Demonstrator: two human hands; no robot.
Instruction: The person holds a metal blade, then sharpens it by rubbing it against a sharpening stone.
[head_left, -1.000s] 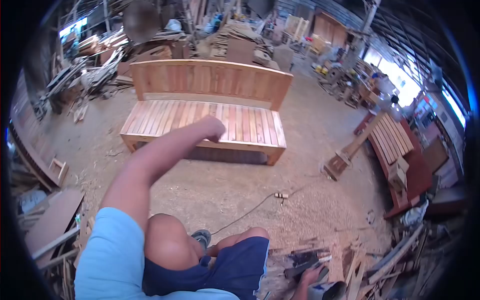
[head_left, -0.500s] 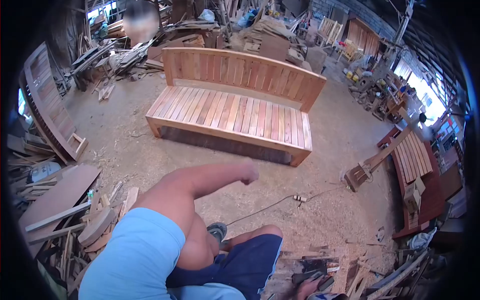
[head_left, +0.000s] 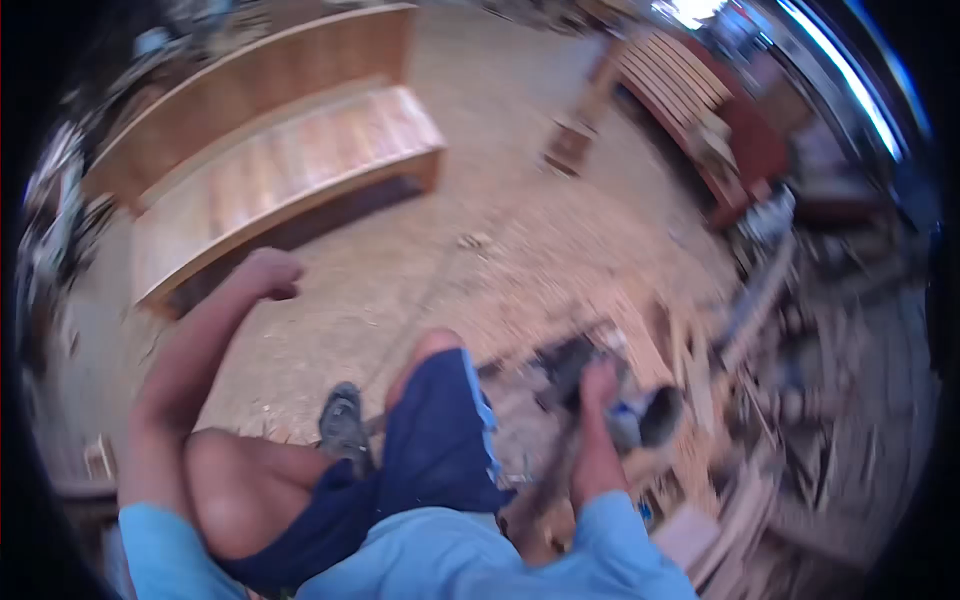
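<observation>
My left hand (head_left: 272, 273) is raised at the left, over the floor just in front of the wooden bench (head_left: 290, 175). Its fingers are curled in; whether anything is inside them is too blurred to tell. On the right, my right hand (head_left: 598, 382) is wrapped round a dark tool (head_left: 566, 368), low above the wood scraps beside my leg. Motion blur hides the tool's details. A grey cylindrical object (head_left: 660, 416) lies just right of that hand.
A power cord with a small socket block (head_left: 474, 240) lies on the dusty floor. A wooden post (head_left: 570, 145) and a red-brown piece of furniture (head_left: 755, 150) stand at the upper right. Scrap boards (head_left: 740, 520) are piled at the lower right.
The view has swung right and down, so the bench now shows at the upper left. My left hand is farther left in view; my right hand and the tool show more fully.
</observation>
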